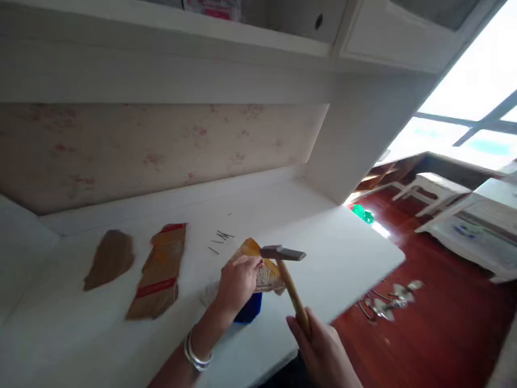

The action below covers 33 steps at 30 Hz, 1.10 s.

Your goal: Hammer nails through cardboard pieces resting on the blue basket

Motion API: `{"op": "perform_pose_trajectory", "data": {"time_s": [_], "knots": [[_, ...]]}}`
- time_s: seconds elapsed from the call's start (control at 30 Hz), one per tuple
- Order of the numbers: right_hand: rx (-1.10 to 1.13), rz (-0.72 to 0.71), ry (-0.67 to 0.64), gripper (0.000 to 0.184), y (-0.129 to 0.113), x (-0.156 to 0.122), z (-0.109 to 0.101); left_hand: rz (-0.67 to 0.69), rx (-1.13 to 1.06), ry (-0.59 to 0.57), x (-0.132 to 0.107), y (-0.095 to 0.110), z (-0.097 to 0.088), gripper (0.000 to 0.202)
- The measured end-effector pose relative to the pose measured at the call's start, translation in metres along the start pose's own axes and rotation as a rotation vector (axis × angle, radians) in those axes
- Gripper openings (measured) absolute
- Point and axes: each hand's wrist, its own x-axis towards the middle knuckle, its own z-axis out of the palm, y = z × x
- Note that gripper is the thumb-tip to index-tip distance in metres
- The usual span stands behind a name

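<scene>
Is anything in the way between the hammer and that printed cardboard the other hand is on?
Partly: the left hand covers some of the printed cardboard, its fingertips close beside the head of the hammer in this view. Nothing else visible stands between them; the loose nails lie off to the left.

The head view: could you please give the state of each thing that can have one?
Wooden-handled grey metal hammer: gripped in the right hand.
Left hand: fingers bunched at torn yellow-and-brown cardboard, grip hidden.
Dark blue object: partly covered.
Thin grey nails: loose on the white tabletop.
Brown cardboard with red stripes: torn, lying flat.
Plain brown cardboard: lying flat.
</scene>
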Motion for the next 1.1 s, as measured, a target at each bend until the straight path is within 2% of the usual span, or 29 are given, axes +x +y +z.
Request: {"op": "perform_pose_trajectory", "data": {"time_s": [0.2, 0.37, 0.5, 0.67, 0.8, 0.9, 0.97, 1.1], "knots": [[0.031, -0.024, 0.062, 0.037, -0.0035, 0.0029, -0.0022, 0.020, -0.006, 0.012, 0.0028, 0.0008, -0.0004, 0.015], [0.005, -0.023, 0.018, 0.034, -0.0066, 0.0023, -0.0057, 0.034, 0.022, 0.021, 0.0036, 0.0029, -0.0023, 0.012], [0.009, -0.037, 0.076, 0.035, -0.0015, 0.0013, -0.0017, 0.035, 0.047, 0.017, 0.0035, 0.0039, -0.0026, 0.013], [0.014, -0.038, 0.031, 0.035, 0.0027, 0.0009, 0.0003, 0.029, 0.061, 0.016, 0.0029, 0.0058, -0.0037, 0.013], [0.033, -0.013, 0.069, 0.036, -0.0020, 0.0002, -0.0035, 0.023, 0.054, 0.019, 0.0026, 0.0058, -0.0030, 0.012], [0.013, 0.004, 0.016, 0.035, -0.0051, 0.0005, -0.0069, 0.007, 0.054, 0.023, 0.0024, 0.0055, -0.0022, 0.009], [0.012, -0.002, -0.010, 0.035, -0.0059, 0.0003, -0.0081, -0.003, 0.052, 0.024, 0.0023, 0.0055, -0.0022, 0.013], [0.009, -0.026, 0.042, 0.035, -0.0069, -0.0011, -0.0092, -0.009, 0.083, 0.027, 0.0022, 0.0059, -0.0041, 0.022]]}}
